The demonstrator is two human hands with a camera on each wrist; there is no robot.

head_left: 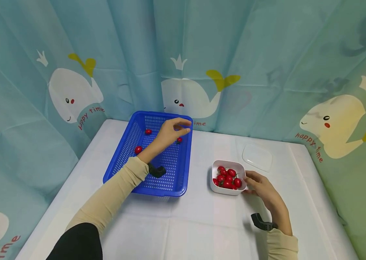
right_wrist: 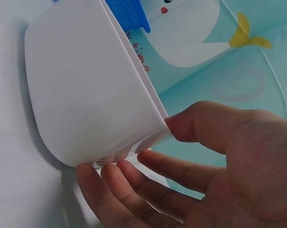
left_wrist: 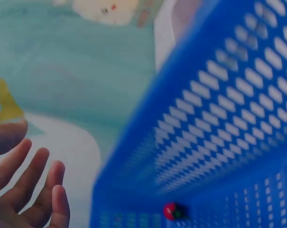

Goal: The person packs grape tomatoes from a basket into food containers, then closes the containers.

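My left hand (head_left: 170, 131) hovers over the right back part of a blue plastic basket (head_left: 187, 159), fingers loosely bent and nothing between them. Inside the basket lie a few cherry tomatoes: one at the back (head_left: 148, 131), one toward the left (head_left: 138, 149), and one below my left fingers (head_left: 179, 140). The left wrist view shows that hand (left_wrist: 32, 190) empty, beside the basket wall. My right hand (head_left: 262, 187) holds the right side of a white plastic box (head_left: 226, 192), thumb at the rim and fingertips on the outer wall. Several cherry tomatoes (head_left: 228, 178) fill the box.
A clear lid (head_left: 257, 157) lies flat on the white-covered table (head_left: 202, 231), behind and right of the box. A blue-green curtain (head_left: 261, 101) printed with whales hangs along the table's back and sides.
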